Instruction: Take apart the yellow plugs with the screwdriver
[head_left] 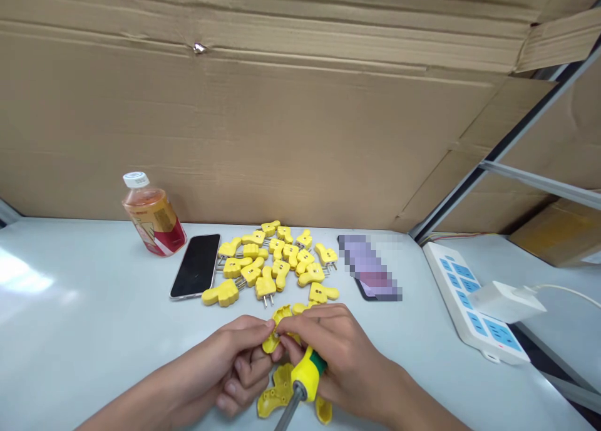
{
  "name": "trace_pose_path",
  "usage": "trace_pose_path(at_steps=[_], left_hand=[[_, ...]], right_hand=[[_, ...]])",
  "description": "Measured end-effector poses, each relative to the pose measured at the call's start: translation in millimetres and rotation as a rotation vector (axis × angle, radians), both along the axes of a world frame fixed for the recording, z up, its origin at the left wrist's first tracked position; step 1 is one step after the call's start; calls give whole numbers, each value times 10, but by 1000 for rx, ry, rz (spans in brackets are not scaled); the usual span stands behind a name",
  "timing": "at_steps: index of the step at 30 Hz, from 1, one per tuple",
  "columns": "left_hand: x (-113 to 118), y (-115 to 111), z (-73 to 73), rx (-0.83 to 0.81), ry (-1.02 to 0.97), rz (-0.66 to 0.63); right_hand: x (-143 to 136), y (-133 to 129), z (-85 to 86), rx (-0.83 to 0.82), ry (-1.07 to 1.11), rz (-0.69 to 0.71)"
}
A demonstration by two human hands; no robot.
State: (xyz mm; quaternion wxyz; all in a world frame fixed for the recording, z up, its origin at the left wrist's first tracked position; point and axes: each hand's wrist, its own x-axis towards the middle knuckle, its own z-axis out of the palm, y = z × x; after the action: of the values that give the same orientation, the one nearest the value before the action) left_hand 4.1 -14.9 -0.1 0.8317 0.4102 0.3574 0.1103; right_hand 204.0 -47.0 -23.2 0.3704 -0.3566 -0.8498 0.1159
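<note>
My left hand point(237, 353) pinches a yellow thumb-shaped plug shell point(282, 314), its hollow inside facing up. The fingertips of my right hand point(350, 349) touch the same shell from the other side. Tucked in my right hand is a screwdriver point(305, 376) with a yellow and green handle, its metal shaft pointing down toward the bottom edge. Below my hands lies an open yellow shell half point(277, 393), and a second shell piece point(323, 410) is partly hidden under my right hand. What sits inside the held shell is too small to make out.
Several yellow thumb-shaped plugs point(265, 284) with metal pins lie just beyond my hands. A black phone point(196, 267) and a drink bottle point(154, 221) are at left. Another phone point(370, 271) and a power strip point(474, 302) with a white charger point(507, 302) are at right. Cardboard point(282, 130) walls the back.
</note>
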Motion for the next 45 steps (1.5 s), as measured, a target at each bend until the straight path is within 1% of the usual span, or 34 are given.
trace_pose_path(at_steps=[6,11,15,19,23,28,31,36,41,45], left_hand=[[-23,16,-34,-15,-13,16],[-95,146,-7,-23,-14,136],[-141,232,58,17,-20,286],[-148,254,73,34,2,352],[-128,258,68,17,29,376],[-109,242,98,7,61,396],[-108,233,94,13,62,395],[-100,239,32,24,67,390],[-88,242,22,2,94,387],[-87,235,52,11,110,389]], right_hand=[[-16,18,51,82,93,10],[130,107,121,104,50,-60],[291,191,138,40,-40,-90],[326,194,148,-46,-164,-85],[245,146,145,-109,-277,-39],[141,83,156,-178,-418,18],[111,59,173,-211,-478,25],[91,52,163,-238,-561,11],[82,64,151,-248,-594,9],[126,78,208,-257,-556,-3]])
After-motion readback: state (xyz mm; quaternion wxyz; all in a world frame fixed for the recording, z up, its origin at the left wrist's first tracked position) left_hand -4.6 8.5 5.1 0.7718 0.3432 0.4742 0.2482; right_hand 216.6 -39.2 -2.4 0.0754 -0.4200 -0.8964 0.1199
